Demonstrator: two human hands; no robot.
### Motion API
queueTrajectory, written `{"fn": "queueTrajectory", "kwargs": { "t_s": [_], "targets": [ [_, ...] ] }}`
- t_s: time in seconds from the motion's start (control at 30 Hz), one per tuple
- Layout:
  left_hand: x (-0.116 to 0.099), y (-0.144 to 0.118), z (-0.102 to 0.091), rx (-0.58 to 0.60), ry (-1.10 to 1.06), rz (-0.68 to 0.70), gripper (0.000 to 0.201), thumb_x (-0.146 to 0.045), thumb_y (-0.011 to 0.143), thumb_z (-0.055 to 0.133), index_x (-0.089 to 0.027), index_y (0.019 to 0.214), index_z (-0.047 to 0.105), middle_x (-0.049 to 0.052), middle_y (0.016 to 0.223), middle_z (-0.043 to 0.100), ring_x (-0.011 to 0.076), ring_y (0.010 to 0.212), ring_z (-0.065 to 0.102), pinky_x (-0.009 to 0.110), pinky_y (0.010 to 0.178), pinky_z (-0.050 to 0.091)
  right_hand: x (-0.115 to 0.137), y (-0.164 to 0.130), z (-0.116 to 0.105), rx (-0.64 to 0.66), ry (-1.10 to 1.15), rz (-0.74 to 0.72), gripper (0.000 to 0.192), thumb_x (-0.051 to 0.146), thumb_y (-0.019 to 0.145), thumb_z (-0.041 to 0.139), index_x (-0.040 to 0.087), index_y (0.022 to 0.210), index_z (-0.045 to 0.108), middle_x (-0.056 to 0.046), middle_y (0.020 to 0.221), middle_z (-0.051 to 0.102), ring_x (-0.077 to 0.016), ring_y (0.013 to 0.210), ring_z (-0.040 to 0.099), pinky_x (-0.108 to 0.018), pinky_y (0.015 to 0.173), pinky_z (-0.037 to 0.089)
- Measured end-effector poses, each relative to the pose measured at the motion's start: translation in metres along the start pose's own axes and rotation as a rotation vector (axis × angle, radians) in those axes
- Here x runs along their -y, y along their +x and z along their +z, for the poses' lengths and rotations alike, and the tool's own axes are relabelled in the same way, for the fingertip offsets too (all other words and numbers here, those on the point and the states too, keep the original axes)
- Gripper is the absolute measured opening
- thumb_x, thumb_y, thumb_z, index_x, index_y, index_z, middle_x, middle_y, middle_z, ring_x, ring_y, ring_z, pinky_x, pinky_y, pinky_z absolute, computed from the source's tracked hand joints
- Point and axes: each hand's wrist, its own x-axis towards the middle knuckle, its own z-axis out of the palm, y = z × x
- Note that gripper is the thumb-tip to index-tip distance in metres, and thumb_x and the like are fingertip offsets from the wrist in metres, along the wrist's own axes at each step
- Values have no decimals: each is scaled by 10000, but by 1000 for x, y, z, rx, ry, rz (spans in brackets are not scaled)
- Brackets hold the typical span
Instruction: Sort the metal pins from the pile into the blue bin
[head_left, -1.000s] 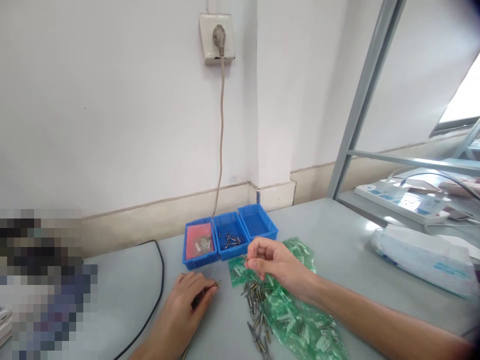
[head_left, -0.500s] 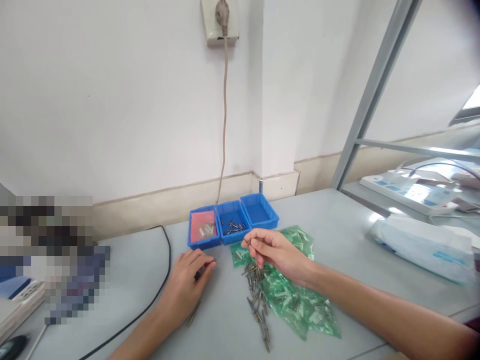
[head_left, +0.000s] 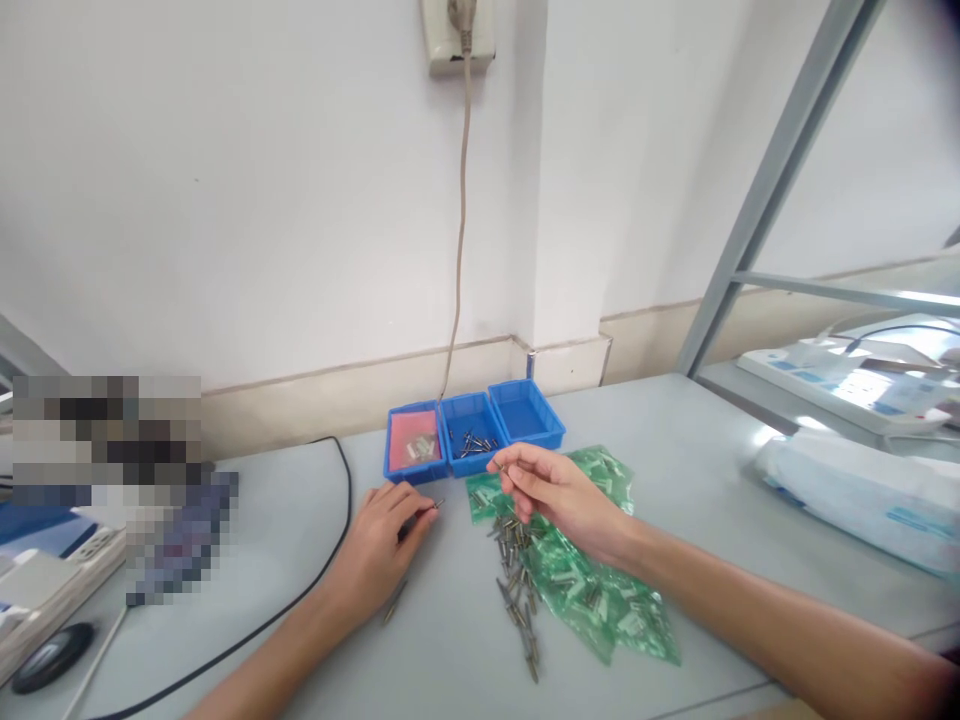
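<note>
My left hand point(head_left: 386, 530) is closed, thumb and forefinger pinching a small metal pin point(head_left: 439, 503) whose tip sticks out to the right. Over the green plastic bags point(head_left: 574, 575), my right hand point(head_left: 551, 490) pinches a small, thin metal piece point(head_left: 501, 466), mostly hidden by the fingers. Loose metal pins point(head_left: 517, 590) lie in a heap between the hands, beside the bags. Another pin point(head_left: 394, 603) lies alone below my left hand. In the middle blue bin point(head_left: 461, 408) rest several pins point(head_left: 476, 443).
The left blue bin point(head_left: 390, 465) holds a pink sheet point(head_left: 412, 425) with small metal parts in clear plastic. A third blue bin point(head_left: 525, 410) stands at right. A black cable point(head_left: 330, 560) curves across the table at left, near a dark mouse point(head_left: 52, 657). A white plastic packet point(head_left: 855, 495) lies at right.
The view has shifted slightly, so the scene sits a little further right. Both hands keep their pinches, and the pin in my left hand now points more sideways.
</note>
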Motion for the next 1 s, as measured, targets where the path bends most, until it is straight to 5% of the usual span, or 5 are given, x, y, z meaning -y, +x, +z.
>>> {"fn": "queueTrajectory", "kwargs": {
  "t_s": [0.13,0.37,0.6,0.83,1.0],
  "targets": [
    [1,0,0,13,2,-6,262,-369,1136,498,-231,1068,709,53,1019,727,240,950,640,394,879,451,1,0,0,-36,-194,-77,329,514,976,749,250,1173,748,-16,910,642,-161,712,565,-321,698,467],
    [1,0,-1,16,-8,4,259,-363,1132,509,-232,1069,723,53,1029,730,237,959,642,392,893,455,3,-4,6,-154,-453,-238,154,373,936,798,242,930,719,-20,891,689,-198,800,612,-348,766,480],
    [1,0,-1,42,-5,-2,303,-392,1140,482,-236,1051,727,58,1029,729,238,959,647,391,871,454,5,-2,2,29,-57,-7,346,521,917,826,198,980,722,-26,907,702,-134,677,553,-296,659,433],
    [2,0,-1,38,-14,-1,313,-394,1136,485,-231,1048,739,60,1016,731,232,940,652,392,851,480,7,0,1,0,334,114,352,472,889,881,178,905,688,14,799,538,-102,632,415,-268,612,370],
    [2,1,-2,35,-32,3,282,-382,1126,512,-243,1043,744,54,1019,735,233,945,662,378,859,486,4,4,-3,-25,371,80,280,403,898,875,189,973,712,6,856,567,-102,646,421,-275,625,378]
  ]
}}
